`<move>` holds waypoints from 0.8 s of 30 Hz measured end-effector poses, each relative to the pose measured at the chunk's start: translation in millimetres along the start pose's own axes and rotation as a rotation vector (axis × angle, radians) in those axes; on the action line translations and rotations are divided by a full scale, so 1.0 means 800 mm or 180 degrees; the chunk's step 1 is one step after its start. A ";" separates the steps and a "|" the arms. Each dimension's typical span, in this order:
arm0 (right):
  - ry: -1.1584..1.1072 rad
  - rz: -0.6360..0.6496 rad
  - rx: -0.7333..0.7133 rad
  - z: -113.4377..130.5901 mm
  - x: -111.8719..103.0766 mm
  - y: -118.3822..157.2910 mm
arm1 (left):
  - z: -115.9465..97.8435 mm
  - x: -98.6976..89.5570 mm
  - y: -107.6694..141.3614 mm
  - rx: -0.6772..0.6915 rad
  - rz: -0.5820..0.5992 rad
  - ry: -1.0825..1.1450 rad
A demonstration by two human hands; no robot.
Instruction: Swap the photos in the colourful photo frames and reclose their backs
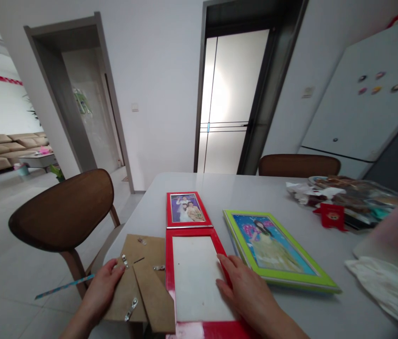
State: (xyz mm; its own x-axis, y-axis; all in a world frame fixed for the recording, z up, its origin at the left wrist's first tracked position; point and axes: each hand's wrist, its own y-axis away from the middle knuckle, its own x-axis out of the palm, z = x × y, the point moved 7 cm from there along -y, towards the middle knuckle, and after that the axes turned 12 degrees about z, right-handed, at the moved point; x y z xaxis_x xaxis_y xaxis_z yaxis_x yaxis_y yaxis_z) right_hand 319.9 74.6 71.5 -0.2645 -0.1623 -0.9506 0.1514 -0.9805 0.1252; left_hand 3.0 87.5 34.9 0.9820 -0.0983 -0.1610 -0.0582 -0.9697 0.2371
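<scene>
My left hand [102, 289] pinches the left edge of a brown backing board [156, 282] fitted with metal clips and a stand flap. Part of that board hangs past the table's left edge. To its right lies a red frame [170, 268] with a blank white panel [197, 278] inside. My right hand [239, 287] rests on the right side of this frame, fingers apart. Above it, a smaller red frame [204, 212] holds a photo of people. A green frame [276, 245] with a photo of a person in a yellow dress lies right of my right hand.
The white table [142, 214] has wrapped items [315, 193], a red packet [332, 216] and a white cloth [378, 282] along its right side. Brown chairs stand at the left [63, 212] and far side [298, 165]. A fridge [364, 108] is at the right.
</scene>
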 end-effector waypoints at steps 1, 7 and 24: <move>-0.0023 -0.0006 0.0023 -0.001 0.002 -0.002 | -0.002 -0.002 -0.001 0.0054 -0.0063 -0.0164; -0.0332 -0.0085 0.0058 -0.011 0.005 -0.015 | -0.028 -0.011 0.006 0.0575 -0.0982 -0.2007; -0.4618 0.0417 -0.0306 0.020 -0.034 0.015 | -0.118 0.255 0.079 0.2614 0.0781 -0.2580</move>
State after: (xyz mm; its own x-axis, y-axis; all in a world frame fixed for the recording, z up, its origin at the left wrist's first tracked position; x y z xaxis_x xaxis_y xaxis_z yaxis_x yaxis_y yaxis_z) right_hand 313.3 65.5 103.6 -0.9436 -0.2720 0.1886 0.2959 -0.9486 0.1122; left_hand 216.9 26.9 107.5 0.5448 -0.1282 -0.8287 -0.6183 -0.7291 -0.2936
